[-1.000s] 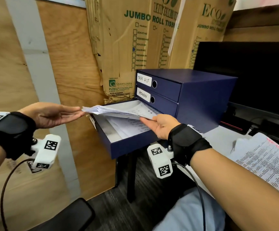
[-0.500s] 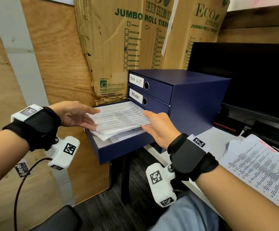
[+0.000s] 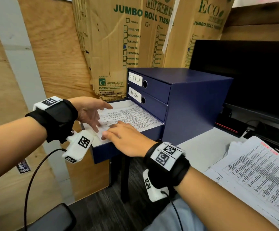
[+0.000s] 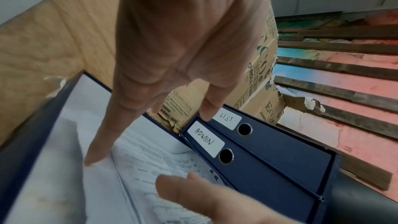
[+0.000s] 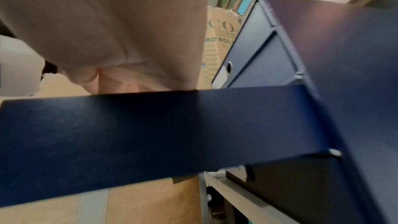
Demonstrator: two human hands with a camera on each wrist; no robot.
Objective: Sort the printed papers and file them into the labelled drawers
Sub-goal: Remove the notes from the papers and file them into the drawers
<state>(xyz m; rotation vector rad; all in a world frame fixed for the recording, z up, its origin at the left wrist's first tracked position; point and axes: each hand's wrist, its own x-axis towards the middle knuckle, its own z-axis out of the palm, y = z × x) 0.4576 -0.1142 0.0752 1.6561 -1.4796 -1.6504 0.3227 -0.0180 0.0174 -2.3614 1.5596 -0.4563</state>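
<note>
Navy blue card forms a small chest of drawers (image 3: 193, 104) standing at the left end of a pale table (image 3: 200, 152). Its two upper drawers are closed, hand-labelled "TASK LIST" (image 3: 135, 79) and "ADMIN" (image 3: 134, 94). The third drawer (image 3: 127, 147) is pulled out toward the person, and a stack of printed papers (image 3: 132, 116) lies inside it, with "H.R" handwritten on the top sheet in the left wrist view.

Both hands rest on that stack. The left hand (image 3: 92, 114) has its fingers (image 4: 96, 151) straight and spread wide, tips touching the sheets near the drawer's left wall. The right hand (image 3: 127, 139) lies palm down with flat fingers on the front part of the stack. Neither hand grips anything.

A second pile of printed sheets (image 3: 258, 177) waits on the table to the right, well apart from the chest. Cardboard cartons (image 3: 118, 47) lean behind it, and a dark monitor (image 3: 245, 77) stands to the right.

The sheets look light, thin and floppy, likely to slide over one another and crease at the corners. Flat pressure seems the best way to settle them; to lift them, a pinch along one edge with the other hand supporting underneath would probably serve. The card drawer looks light too, so a push on its front centre should close it.
</note>
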